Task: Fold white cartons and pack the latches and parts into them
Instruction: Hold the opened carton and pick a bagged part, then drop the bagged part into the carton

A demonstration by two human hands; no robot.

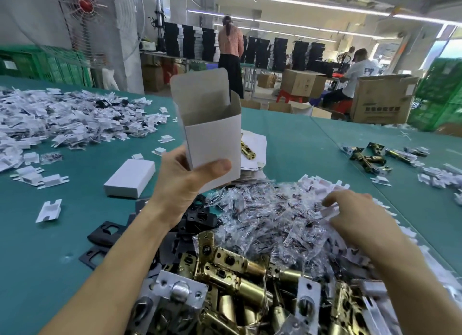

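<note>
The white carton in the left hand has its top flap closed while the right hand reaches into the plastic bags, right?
No. In the head view the white carton has its top flap open. The left hand holds it and the right hand reaches into the plastic bags.

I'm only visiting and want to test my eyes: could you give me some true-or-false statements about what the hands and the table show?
1. The left hand holds an open white carton upright. True.
2. The right hand grips a brass latch. False: it rests on the pile of clear bags.
3. A closed carton lies on the table. True.
4. The table is red. False: it is green.
</note>
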